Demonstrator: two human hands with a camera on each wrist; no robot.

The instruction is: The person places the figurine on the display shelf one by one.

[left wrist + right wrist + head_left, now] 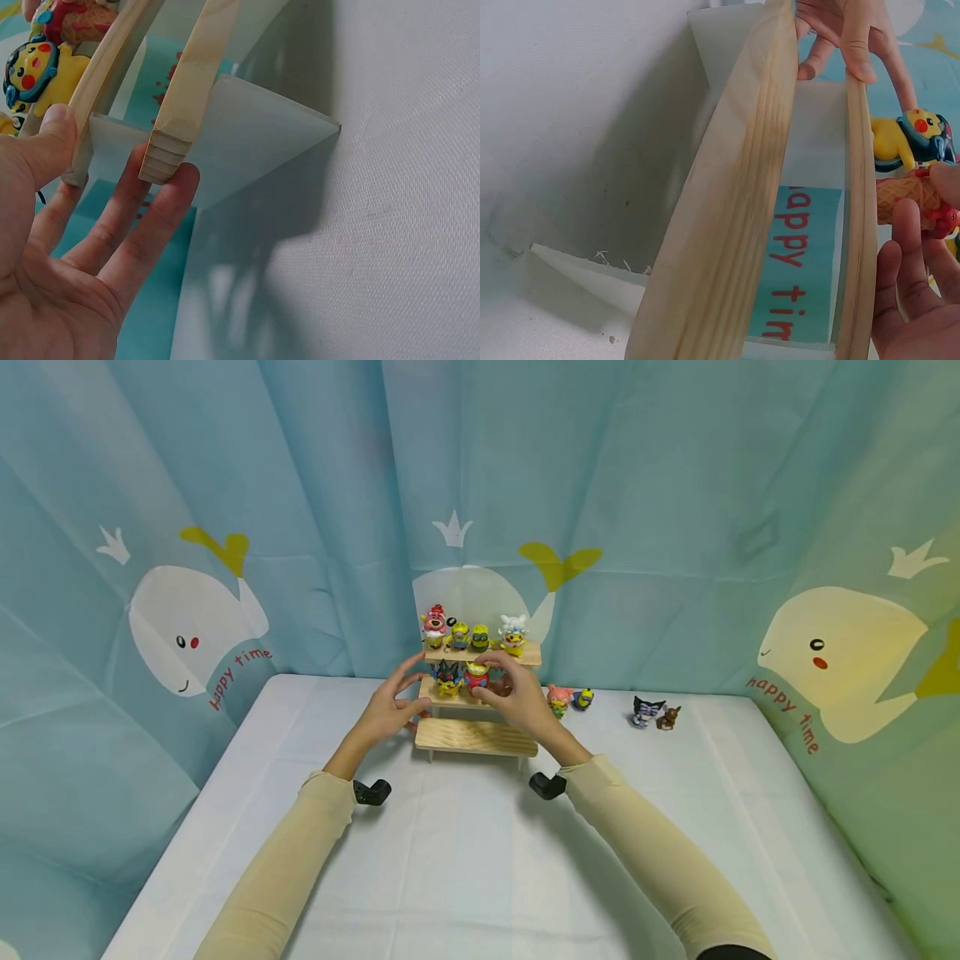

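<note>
A three-tier wooden display shelf (476, 737) stands on the table. My left hand (385, 712) holds its left end, thumb on the middle plank (112, 56) and fingertips at the end of the bottom plank (166, 154). On the middle tier, my right hand (522, 700) pinches a red figurine (476, 676) with a waffle-cone base (901, 197) between thumb and fingers. Just left of it stands a yellow figurine (448, 683) in a dark blue hood. The right fingers partly cover the red figurine.
Several figurines line the top tier, among them a pink bear (435, 625) and a white-hooded yellow one (513, 633). Right of the shelf are a pink figurine (558, 697) and a small yellow-and-blue one (582, 698). Farther right sit a black-and-white figurine (647, 712) and a brown one (668, 718).
</note>
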